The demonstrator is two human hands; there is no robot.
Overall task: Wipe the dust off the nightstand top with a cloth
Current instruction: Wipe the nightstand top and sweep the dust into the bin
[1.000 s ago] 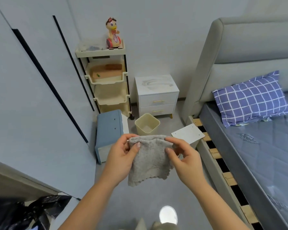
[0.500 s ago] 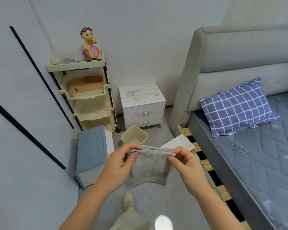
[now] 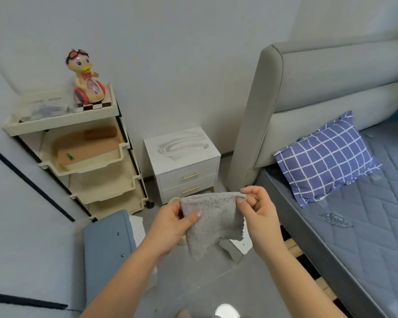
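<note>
Left hand (image 3: 170,220) pinching the grey cloth (image 3: 210,218) under its thumb, right hand (image 3: 259,211) nipping the top corner, both raised before the dusty nightstand (image 3: 182,145)

- Cloth (image 3: 211,221): held between left hand (image 3: 170,222) and right hand (image 3: 260,216), hanging below both.
- Nightstand (image 3: 184,166): beyond the hands, against the wall.
- Tiered cart (image 3: 78,157): beyond and left of the left hand, beside the nightstand.
- Toy duck (image 3: 86,80): on the cart's top tier.
- Flat box (image 3: 87,148): in the second tier.
- Headboard (image 3: 319,88): beyond the right hand, just right of the nightstand.
- Mattress (image 3: 365,237): right of the right hand.
- Pillow (image 3: 324,157): on the mattress, before the headboard.
- Low cabinet (image 3: 106,246): on the floor, left of the left hand, before the cart.
- Bin (image 3: 174,200): mostly hidden behind the left hand, apparently before the nightstand.
- Panel (image 3: 241,244): on the floor below the cloth.
</note>
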